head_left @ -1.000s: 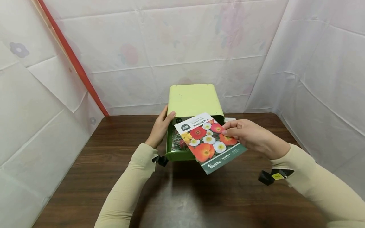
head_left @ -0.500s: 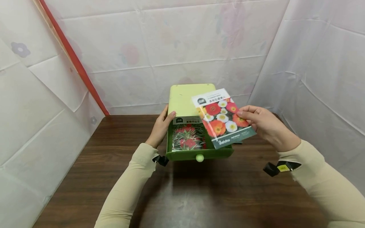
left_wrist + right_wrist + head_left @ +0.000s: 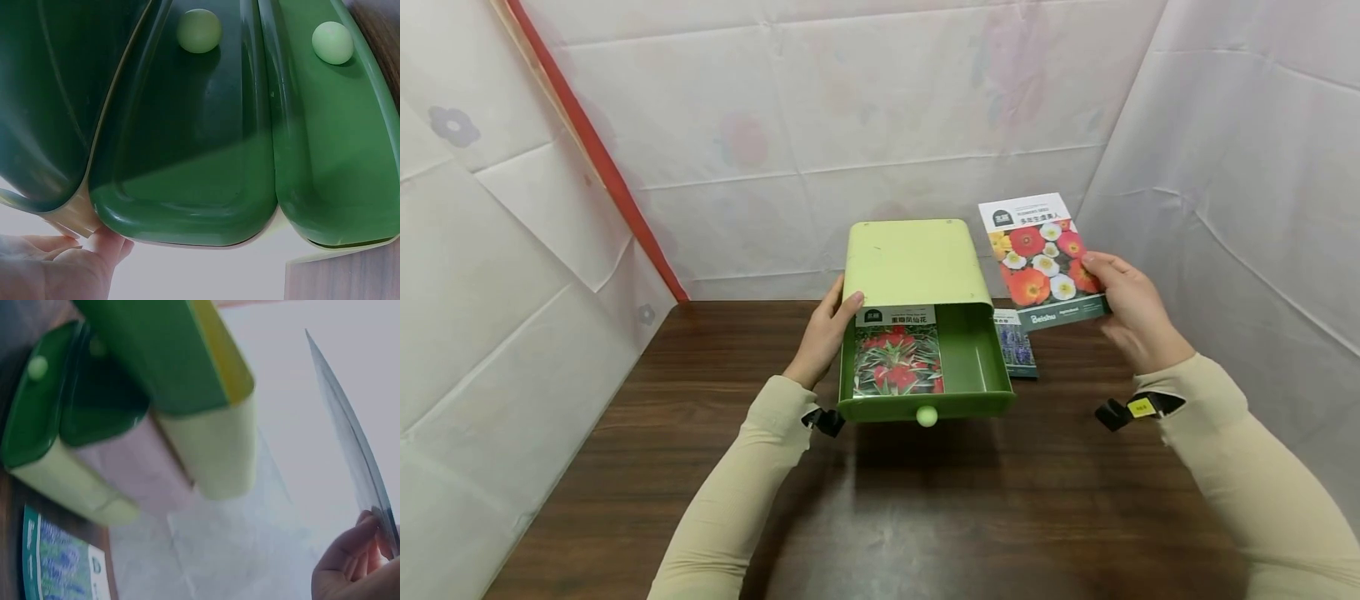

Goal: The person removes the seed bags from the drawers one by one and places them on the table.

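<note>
In the head view, my right hand [image 3: 1138,312] pinches a flower seed packet [image 3: 1041,258], printed with red, orange and white poppies, by its lower right edge. It is held up right of a pale green drawer cabinet [image 3: 917,262]. My left hand [image 3: 823,333] rests along the cabinet's left side, thumb at the front edge. The top drawer [image 3: 973,354] is pulled out; a packet with red flowers [image 3: 897,362] lies in its left half. Two lower drawers [image 3: 187,156] are closed in the left wrist view. The right wrist view has the held packet [image 3: 353,437] nearly edge-on.
Another seed packet with purple flowers [image 3: 1018,354] lies on the dark wooden table [image 3: 880,517], right of the cabinet. White patterned sheeting [image 3: 775,108] hangs behind and on both sides. A red strip [image 3: 595,158] runs down at the left.
My right hand has carried the poppy packet up and right, away from over the drawer. The red-flower packet and the purple one have come into fuller view. My left hand has stayed put.
</note>
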The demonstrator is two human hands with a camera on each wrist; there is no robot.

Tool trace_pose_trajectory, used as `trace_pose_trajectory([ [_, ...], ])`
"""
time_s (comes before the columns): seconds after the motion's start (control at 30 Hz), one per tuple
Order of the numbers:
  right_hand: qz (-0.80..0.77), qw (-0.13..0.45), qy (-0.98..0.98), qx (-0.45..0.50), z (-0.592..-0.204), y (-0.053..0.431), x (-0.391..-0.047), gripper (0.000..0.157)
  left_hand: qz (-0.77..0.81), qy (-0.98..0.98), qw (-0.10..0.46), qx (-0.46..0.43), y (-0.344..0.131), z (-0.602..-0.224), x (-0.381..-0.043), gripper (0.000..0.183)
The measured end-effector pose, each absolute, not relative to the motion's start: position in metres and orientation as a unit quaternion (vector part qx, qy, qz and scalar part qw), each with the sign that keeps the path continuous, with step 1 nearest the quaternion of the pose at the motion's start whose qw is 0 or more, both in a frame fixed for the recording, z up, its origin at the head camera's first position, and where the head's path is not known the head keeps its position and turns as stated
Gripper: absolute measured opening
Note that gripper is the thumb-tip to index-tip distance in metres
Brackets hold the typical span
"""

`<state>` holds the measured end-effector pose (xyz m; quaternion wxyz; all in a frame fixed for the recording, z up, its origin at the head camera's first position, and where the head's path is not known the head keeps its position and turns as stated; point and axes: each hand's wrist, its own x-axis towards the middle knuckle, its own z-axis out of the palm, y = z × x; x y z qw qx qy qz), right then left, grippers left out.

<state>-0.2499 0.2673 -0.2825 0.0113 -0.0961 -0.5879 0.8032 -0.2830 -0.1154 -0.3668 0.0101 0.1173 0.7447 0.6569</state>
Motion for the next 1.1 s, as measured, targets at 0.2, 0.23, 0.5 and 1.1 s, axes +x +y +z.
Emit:
trace_pose_trajectory([
  [0.2, 0.810, 0.077, -0.564, -0.143, -0.302, 0.283, -0.269, 0.010, 0.652, 0.749, 0.009, 0.118, -0.115, -0.366, -0.281, 0.084],
  [0.23, 0.814, 0.087, -0.554, -0.154, -0.306, 0.286, -0.272, 0.008, 0.652, 0.749, 0.010, 0.118, -0.115, -0.366, -0.281, 0.083],
  [0.5, 0.789, 0.158, -0.539, -0.249, -0.346, 0.314, -0.301, 0.004, 0.652, 0.749, 0.008, 0.118, -0.115, -0.367, -0.281, 0.085],
  [1.1, 0.637, 0.131, -0.665, -0.368, -0.437, 0.352, -0.309, 0.019, 0.655, 0.746, 0.011, 0.118, -0.116, -0.367, -0.280, 0.076],
])
